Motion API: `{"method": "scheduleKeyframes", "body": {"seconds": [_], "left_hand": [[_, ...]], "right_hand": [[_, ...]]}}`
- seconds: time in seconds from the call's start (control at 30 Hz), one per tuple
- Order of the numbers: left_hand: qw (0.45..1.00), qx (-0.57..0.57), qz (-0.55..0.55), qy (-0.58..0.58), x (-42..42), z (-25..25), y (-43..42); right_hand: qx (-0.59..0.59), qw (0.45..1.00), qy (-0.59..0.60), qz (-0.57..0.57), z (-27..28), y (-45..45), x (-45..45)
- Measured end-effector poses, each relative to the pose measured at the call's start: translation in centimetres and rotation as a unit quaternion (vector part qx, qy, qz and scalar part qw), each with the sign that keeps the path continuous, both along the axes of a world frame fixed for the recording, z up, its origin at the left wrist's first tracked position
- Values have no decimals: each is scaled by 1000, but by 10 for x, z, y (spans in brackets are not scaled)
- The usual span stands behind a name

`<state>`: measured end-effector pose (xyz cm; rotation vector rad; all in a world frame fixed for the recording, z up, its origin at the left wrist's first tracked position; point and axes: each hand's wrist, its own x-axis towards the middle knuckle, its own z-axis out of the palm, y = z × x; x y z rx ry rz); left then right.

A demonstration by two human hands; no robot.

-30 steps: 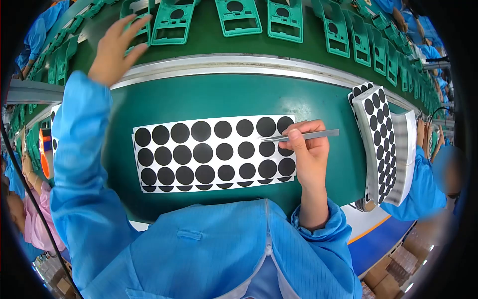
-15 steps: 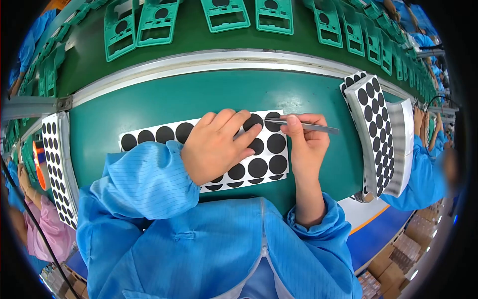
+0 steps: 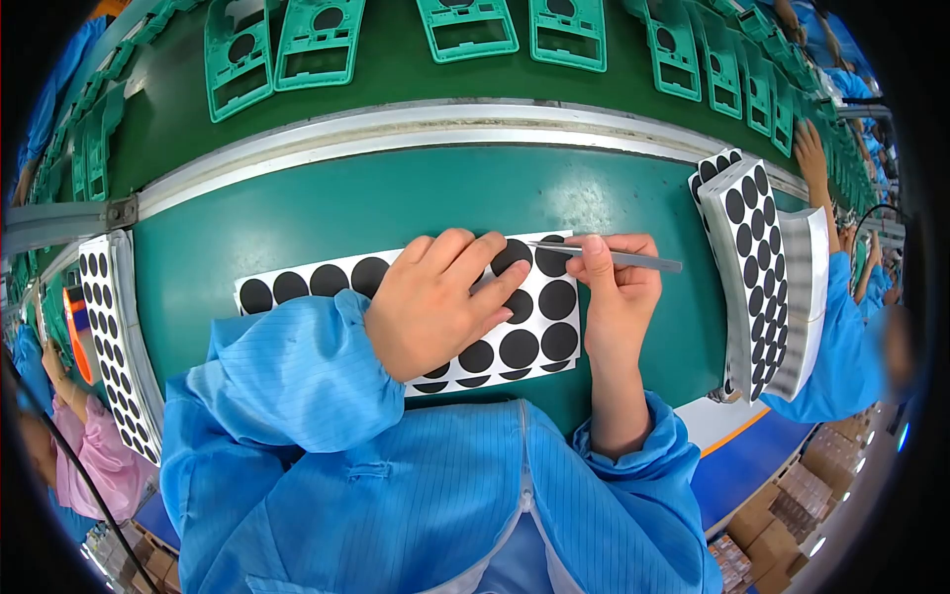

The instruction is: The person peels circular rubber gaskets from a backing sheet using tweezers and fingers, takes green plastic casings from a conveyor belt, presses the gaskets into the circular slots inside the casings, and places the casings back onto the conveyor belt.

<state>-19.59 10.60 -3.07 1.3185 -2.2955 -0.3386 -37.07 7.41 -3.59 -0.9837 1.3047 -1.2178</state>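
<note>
A white sheet of round black stickers (image 3: 537, 309) lies on the green work surface. My left hand (image 3: 430, 302) rests on it palm down with its fingers spread, hiding the middle of the sheet. In my right hand (image 3: 623, 292) is a pair of metal tweezers (image 3: 648, 261), pinched between thumb and fingers. The tweezers' tips reach left to the edge of a black round sticker (image 3: 512, 255) in the top row, close to my left fingertips. Whether the tips grip the sticker is too small to tell.
Thick stacks of sticker sheets stand at the right (image 3: 757, 267) and left (image 3: 121, 346). Beyond a metal rail (image 3: 435, 129), green plastic housings (image 3: 317, 45) lie on a dark green belt. A co-worker's hand (image 3: 811, 153) reaches over the belt at right.
Most far housings have shifted right. A co-worker's hand has come up over the belt at right. My hands keep nearly the same pose over the sheet; the view has shifted slightly.
</note>
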Motion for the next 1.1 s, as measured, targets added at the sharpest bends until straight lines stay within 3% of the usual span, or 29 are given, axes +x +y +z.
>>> {"method": "scheduleKeyframes", "body": {"seconds": [0.37, 0.57, 0.63, 0.77, 1.1], "left_hand": [[999, -29, 24, 24, -3, -6, 0], [999, -19, 38, 12, -5, -6, -1], [999, -16, 42, 13, -5, -6, -1], [998, -17, 59, 21, -6, -10, -3], [998, -3, 51, 34, -3, -7, -9]], "right_hand": [[-20, 999, 28, 25, 0, 3, 4], [-123, 989, 67, 35, 0, 13, 6], [-213, 957, 181, 75, -4, 18, 4], [-337, 900, 255, 108, -2, 18, 5], [-390, 873, 260, 132, -4, 21, 2]]}}
